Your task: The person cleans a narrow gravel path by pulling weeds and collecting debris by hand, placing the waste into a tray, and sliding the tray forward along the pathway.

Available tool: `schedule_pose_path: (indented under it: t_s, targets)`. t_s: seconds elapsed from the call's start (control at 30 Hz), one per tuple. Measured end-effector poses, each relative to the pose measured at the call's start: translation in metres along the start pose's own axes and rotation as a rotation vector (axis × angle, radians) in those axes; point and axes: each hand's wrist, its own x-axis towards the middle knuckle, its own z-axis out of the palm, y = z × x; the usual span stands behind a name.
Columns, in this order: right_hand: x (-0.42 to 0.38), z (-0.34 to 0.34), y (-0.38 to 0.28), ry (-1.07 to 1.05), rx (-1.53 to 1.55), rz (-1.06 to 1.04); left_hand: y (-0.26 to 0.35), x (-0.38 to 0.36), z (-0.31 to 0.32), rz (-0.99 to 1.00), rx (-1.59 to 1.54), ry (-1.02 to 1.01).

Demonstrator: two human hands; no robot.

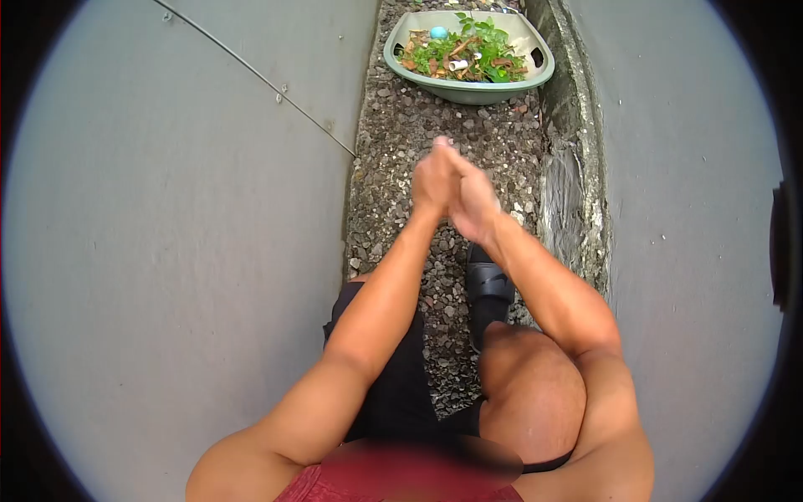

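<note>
One left hand [432, 184], one right hand [475, 205], touching; grip: cannot tell; one tub [477, 94] beyond, one sandal [488, 283].

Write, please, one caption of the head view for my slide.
Bare hands meet over a gravel strip, with a basin of leafy debris ahead.

Gravel strip [381, 192] open ahead of left hand [432, 184], right hand [475, 201], until plastic basin [473, 94] spanning both edges. Grey panel [209, 217] bounds left edge, curb [577, 109] right; slide sandal [488, 280] obstructs nearer part.
</note>
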Motion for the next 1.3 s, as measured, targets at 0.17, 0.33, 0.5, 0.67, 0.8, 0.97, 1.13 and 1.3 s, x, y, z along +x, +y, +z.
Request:
schedule_pose_path:
  t_s: [0.17,0.33,0.5,0.67,0.8,0.97,1.13,1.3]
  targets:
    - [-0.027,0.071,-0.137,-0.073,-0.193,-0.64,-0.064,0.022,-0.006,-0.549,-0.313,0.012]
    - [0.001,0.014,-0.057,0.012,-0.872,-1.002,-0.063,0.031,0.012,-0.492,-1.07,-0.424]
    - [0.023,-0.105,0.008,0.181,-1.663,0.291,0.01,0.014,-0.016,-0.143,-0.887,-0.202]
    - [0.02,-0.119,-0.022,0.281,-1.643,0.131,0.028,0.017,-0.023,-0.024,-1.15,-0.262]
    - [0.047,-0.146,0.008,-0.005,-0.616,0.044,0.048,-0.022,0.02,-0.265,-1.171,-0.766]
    - [0.031,-0.063,-0.019,0.111,-1.606,-0.292,-0.005,0.028,0.012,-0.131,-0.92,0.066]
    - [0.002,-0.037,-0.03,0.056,-1.592,-0.447,-0.006,0.04,-0.026,-0.081,-0.855,0.32]
    - [0.027,-0.099,0.029,-0.091,-2.629,-0.767,0.047,-0.002,0.006,-0.377,-1.172,-1.035]
